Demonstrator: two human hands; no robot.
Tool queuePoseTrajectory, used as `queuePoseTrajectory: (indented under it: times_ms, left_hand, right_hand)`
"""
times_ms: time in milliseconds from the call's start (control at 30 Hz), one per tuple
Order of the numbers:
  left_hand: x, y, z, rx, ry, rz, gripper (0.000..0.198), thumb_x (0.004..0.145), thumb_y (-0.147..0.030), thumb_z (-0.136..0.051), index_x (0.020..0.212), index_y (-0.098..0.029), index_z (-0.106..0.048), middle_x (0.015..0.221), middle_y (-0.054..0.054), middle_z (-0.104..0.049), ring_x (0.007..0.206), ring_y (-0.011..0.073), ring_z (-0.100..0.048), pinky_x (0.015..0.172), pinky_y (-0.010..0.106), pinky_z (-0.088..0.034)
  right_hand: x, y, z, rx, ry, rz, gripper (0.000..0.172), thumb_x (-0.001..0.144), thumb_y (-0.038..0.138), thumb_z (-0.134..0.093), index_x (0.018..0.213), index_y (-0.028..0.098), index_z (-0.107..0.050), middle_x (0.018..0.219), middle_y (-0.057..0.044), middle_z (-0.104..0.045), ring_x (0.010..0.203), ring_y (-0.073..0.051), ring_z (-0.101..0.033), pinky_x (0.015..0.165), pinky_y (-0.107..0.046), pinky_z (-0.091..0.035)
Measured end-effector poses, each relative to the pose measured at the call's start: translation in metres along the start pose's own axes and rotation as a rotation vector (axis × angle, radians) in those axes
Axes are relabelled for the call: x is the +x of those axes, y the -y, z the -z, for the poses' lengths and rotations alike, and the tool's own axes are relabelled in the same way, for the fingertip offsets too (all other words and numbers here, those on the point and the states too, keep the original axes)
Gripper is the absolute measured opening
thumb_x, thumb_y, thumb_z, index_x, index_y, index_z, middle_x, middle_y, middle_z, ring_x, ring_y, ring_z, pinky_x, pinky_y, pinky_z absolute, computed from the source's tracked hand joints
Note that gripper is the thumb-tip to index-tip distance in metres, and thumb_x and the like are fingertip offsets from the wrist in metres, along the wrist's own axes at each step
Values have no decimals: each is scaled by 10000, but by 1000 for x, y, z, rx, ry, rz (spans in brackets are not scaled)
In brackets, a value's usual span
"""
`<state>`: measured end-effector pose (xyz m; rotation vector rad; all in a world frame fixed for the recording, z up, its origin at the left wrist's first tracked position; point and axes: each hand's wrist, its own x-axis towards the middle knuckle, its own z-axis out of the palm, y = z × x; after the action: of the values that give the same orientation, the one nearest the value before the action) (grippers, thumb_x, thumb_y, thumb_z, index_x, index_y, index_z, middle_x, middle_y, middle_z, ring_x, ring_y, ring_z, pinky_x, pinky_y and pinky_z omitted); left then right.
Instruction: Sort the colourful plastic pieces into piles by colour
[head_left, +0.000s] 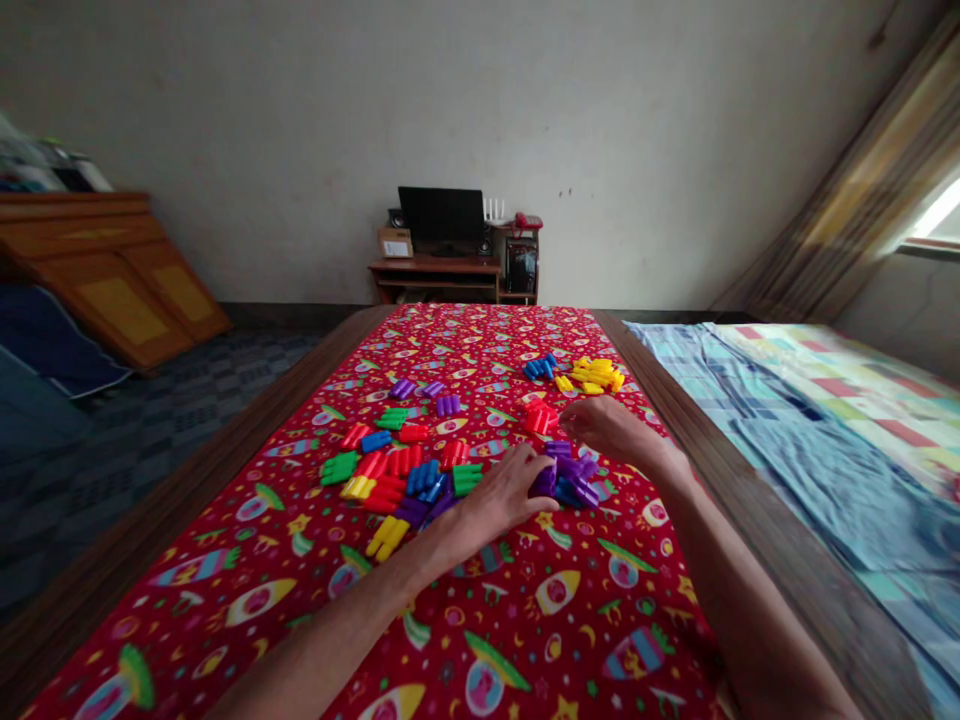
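Observation:
My left hand [504, 493] rests on the red patterned cloth [525, 620], fingers curled round a purple block [545, 481] at the edge of a purple pile [574, 478]. Just beyond that pile is my right hand [609, 426], fingers bent and reaching toward red blocks [540, 416]; whether it holds one is hidden. A loose heap of red, blue, green, yellow and purple blocks [397, 470] lies left of my hands. Farther back sit a blue group [541, 367] and a yellow group [598, 376].
The cloth covers a long wooden table [720, 440]. A bed with a checked sheet [817, 420] runs along the right. A desk with a monitor [442, 215] stands at the far wall. An orange wooden cabinet [120, 280] is at the left.

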<state>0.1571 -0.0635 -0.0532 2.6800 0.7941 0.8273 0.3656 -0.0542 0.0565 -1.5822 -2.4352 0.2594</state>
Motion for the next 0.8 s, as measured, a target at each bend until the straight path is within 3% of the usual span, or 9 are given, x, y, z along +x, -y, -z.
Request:
queuePoseTrajectory:
  times_ms: [100,200,267,367,433,533,700,800]
  left_hand:
    - [-5,-3,-8,-42,6,28,327,921,-186,-562,1236,-210,-477,1120,82,-567,1063,229,-589,906,394,-525]
    - [-2,-2,-11,-75,-19,62,334,902,-138,-568,1223,-194,-493,1103,78,-583,1042,221,-607,899,382,-533]
    - [0,0,-11,-75,-26,91,351,872,-116,-603,1204,-197,-520,1111,75,-591,1049,222,-611,907,379,-532]
    - [0,3,-12,-64,-10,104,356,840,-82,-631,1171,-188,-554,1107,77,-604,1055,224,-617,918,376,-528]
    - [-1,4,-13,-72,-2,84,336,843,-78,-621,1157,-185,-566,1098,76,-609,1053,220,-618,919,377,-527]
    - [-2,5,-12,-94,2,47,328,850,-51,-566,1146,-191,-576,1083,65,-608,1049,203,-613,914,368,-524]
    - [0,-1,-5,-131,37,40,283,874,-45,-472,1097,-166,-597,1014,66,-616,941,175,-625,836,323,-538]
    - [3,-9,-1,-108,69,84,285,888,-83,-476,1135,-175,-586,1024,64,-629,923,181,-637,833,335,-545]
  right_hand:
    - [-11,7,-2,5,104,29,178,831,131,-529,770,148,-696,641,-17,-630,548,-80,-485,519,-214,-270]
    - [-34,8,-23,-112,150,43,154,848,205,-564,793,178,-706,654,-28,-648,554,-91,-530,509,-212,-287]
    - [-53,4,-47,-228,49,69,128,852,240,-587,836,190,-703,715,-51,-674,632,-128,-589,560,-218,-360]
    - [-77,-3,-83,-301,-205,173,170,866,241,-576,983,185,-686,942,-110,-698,852,-198,-634,728,-285,-467]
    - [-85,-6,-95,-277,-263,198,205,866,243,-576,1029,171,-678,1006,-137,-685,896,-219,-633,770,-319,-489]
    - [-84,-2,-85,-120,-196,181,264,844,303,-624,1071,182,-685,983,-130,-692,867,-219,-644,766,-320,-501]
    - [-65,3,-41,348,71,98,325,804,354,-673,1097,216,-704,877,-39,-722,738,-176,-653,657,-263,-499]
    - [-52,-10,-32,551,-28,19,392,798,370,-668,1139,176,-684,918,-50,-723,768,-185,-664,663,-275,-518]
